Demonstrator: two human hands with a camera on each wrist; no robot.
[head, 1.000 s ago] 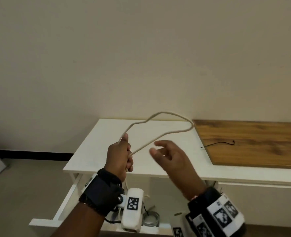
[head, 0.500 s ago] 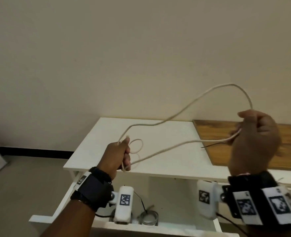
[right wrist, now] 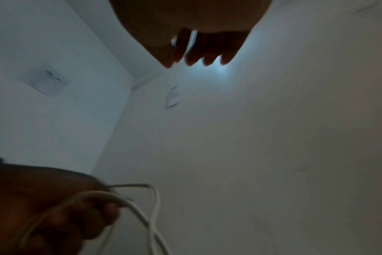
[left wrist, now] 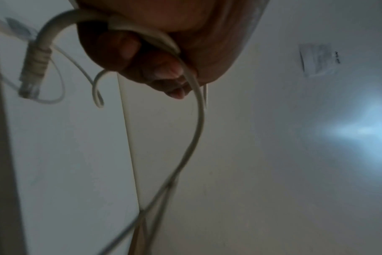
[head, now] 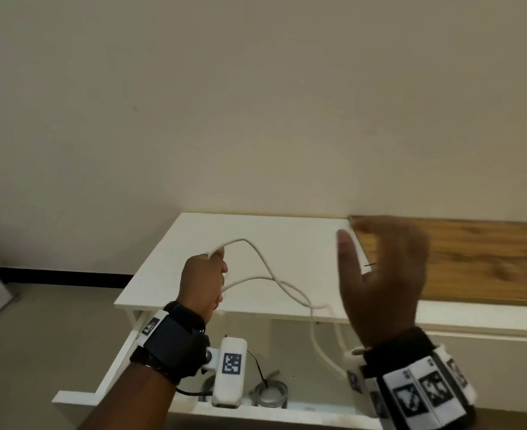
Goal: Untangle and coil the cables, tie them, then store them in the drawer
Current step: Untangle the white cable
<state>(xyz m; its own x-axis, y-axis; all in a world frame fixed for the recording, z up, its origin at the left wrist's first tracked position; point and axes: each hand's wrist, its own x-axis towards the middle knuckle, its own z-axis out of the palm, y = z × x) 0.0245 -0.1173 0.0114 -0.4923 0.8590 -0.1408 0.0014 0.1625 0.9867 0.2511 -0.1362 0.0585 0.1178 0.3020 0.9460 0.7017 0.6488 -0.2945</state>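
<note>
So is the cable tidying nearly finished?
Partly. Done: a grey coiled cable already lies in the open drawer. In hand: the left hand grips loops of the white network cable, whose plug hangs beside the fist; the right hand is open and holds nothing. Left: finish coiling it, tie it, perhaps with the black tie on the wooden top, then store it.
</note>
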